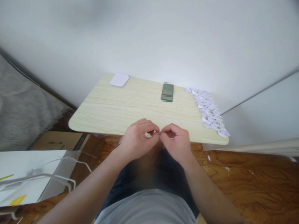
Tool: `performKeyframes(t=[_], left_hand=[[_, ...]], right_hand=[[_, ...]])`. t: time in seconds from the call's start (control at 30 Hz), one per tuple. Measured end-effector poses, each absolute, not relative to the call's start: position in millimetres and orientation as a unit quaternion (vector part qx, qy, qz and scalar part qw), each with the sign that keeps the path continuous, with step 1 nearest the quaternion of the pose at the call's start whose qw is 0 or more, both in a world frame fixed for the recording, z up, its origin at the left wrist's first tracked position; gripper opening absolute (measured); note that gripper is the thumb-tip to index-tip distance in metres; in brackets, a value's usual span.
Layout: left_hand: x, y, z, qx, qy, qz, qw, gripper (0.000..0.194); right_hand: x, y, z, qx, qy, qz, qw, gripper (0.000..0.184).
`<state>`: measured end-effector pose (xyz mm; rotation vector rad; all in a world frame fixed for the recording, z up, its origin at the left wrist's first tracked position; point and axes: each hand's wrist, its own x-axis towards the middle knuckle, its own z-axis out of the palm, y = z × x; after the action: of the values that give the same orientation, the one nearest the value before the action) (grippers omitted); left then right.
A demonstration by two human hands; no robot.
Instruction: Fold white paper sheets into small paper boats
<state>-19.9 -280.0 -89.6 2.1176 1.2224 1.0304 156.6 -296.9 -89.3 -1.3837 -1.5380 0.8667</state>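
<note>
My left hand (139, 137) and my right hand (175, 140) meet fingertip to fingertip just over the table's front edge. Both are closed in a pinch on a small piece of paper (160, 133); only a pale speck of it shows, and its fold is hidden by the fingers. Many small folded white paper pieces (206, 107) with pointed ends lie in overlapping rows along the table's right end. At the back left lies a stack of white paper sheets (119, 80). A green, pixelated rectangular item (167, 92) rests near the back edge, beyond my hands.
The light wood-grain table (140, 107) has rounded corners and stands against a white wall (149, 40). To the left are a cardboard box (60, 140), a white bag (30, 174) with cord handles and grey fabric (28, 105). Paper scraps dot the brown floor (257, 186).
</note>
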Motion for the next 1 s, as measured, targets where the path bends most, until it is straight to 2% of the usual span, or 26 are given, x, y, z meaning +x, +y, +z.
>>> performKeyframes(t=[0.27,0.43,0.6,0.8,1.0], left_hand=[[-23,-277,-93,0.816,0.438,0.331,0.177,0.014],[-22,-268,-99,0.823,0.455,0.300,0.163,0.012],[-14,-250,-120,0.802,0.467,0.324,0.183,0.012],[-5,-233,-142,0.779,0.471,0.366,0.192,0.013],[0,-229,-144,0.727,0.482,0.433,0.227,0.013]], right_hand=[[164,-286,-93,-0.543,-0.623,0.410,0.386,0.004],[166,-277,-99,-0.555,-0.651,0.364,0.368,0.005],[165,-257,-110,-0.571,-0.661,0.330,0.359,0.008],[167,-236,-124,-0.587,-0.631,0.339,0.378,0.006],[168,-231,-136,-0.588,-0.546,0.390,0.451,0.005]])
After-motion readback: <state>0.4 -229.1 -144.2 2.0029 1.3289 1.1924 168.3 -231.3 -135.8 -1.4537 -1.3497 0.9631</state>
